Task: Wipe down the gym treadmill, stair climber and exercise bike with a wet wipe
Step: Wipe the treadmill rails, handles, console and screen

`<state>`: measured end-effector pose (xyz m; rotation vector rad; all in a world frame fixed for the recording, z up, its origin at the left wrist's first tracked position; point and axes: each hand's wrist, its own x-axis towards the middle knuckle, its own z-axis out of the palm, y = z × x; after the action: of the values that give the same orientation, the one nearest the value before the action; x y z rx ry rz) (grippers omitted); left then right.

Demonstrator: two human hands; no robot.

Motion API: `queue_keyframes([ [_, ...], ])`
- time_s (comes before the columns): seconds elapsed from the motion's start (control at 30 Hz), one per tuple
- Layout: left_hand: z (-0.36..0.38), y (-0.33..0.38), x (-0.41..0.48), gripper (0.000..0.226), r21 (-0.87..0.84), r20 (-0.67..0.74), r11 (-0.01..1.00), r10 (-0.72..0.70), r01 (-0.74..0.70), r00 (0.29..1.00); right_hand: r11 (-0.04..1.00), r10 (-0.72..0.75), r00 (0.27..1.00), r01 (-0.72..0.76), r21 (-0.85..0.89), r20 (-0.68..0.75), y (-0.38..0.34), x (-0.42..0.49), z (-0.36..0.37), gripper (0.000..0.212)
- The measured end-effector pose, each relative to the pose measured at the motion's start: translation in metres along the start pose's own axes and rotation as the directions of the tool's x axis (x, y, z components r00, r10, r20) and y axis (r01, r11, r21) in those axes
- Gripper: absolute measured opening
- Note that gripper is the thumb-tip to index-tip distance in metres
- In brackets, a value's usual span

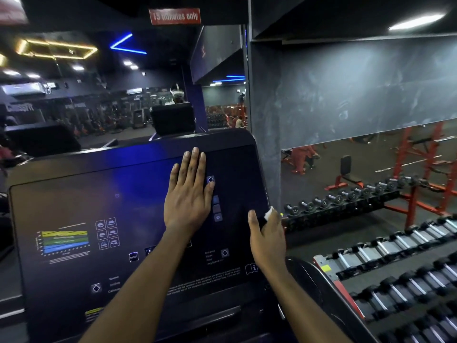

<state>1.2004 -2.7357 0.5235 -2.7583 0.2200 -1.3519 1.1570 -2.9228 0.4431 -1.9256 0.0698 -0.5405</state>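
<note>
The left hand [188,196] lies flat on the dark treadmill console [99,194]. Its fingers [195,164] are straight and close together, holding nothing, with the tips just short of the panel's upper rim and a column of small lit buttons [217,209] just beside the thumb side. The right hand [268,233] is at the console's right edge, its fingers curled round that edge and out of sight behind it, the thumb [252,216] laid on the glossy face. The wet wipe [269,213] is a small white wad bunched in those fingers, showing only just above the knuckles, against the panel's outer rim. The wipe looks soft, light and limp, so it will fold and slip unless pinched firmly or spread under flat fingers. Opened out, it would likely cover the panel better than as a wad. The panel looks stiff, smooth and probably slick once damp, so the light pressure should come from the fingertips. Beyond the right fingers, well apart and lower, stand the dumbbell racks [346,201].
</note>
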Motion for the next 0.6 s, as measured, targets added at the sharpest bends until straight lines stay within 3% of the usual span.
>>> queue_keyframes([
  [0.1,-0.007,-0.002,0.001,0.064,-0.088,0.002,0.996,0.011,-0.011,1.0,0.998,0.015,1.0,-0.016,0.058,0.017,-0.021,0.019,-0.005,0.077],
  [0.2,-0.016,-0.011,0.007,0.063,-0.124,-0.009,0.992,0.037,-0.038,0.999,0.996,-0.072,0.997,0.071,0.052,0.019,-0.062,0.061,-0.007,0.084],
  [0.33,-0.032,-0.045,0.035,0.059,-0.084,-0.019,0.996,-0.035,0.033,0.999,0.977,-0.209,0.978,0.208,0.043,0.011,-0.116,0.117,-0.002,0.085],
  [0.43,-0.037,-0.063,0.055,0.057,-0.027,-0.002,0.997,-0.067,0.067,0.998,0.926,-0.351,0.936,0.35,-0.139,0.019,-0.142,0.149,0.002,0.075],
  [0.5,-0.036,-0.061,0.06,0.054,-0.02,-0.025,0.996,-0.083,0.082,0.996,0.829,-0.483,0.874,0.475,-0.296,0.052,-0.146,0.156,0.003,0.063],
  [0.6,-0.032,-0.061,0.059,0.05,-0.017,-0.086,0.995,-0.099,0.098,0.991,0.75,-0.591,0.806,0.562,-0.349,0.028,-0.134,0.154,0.006,0.048],
])
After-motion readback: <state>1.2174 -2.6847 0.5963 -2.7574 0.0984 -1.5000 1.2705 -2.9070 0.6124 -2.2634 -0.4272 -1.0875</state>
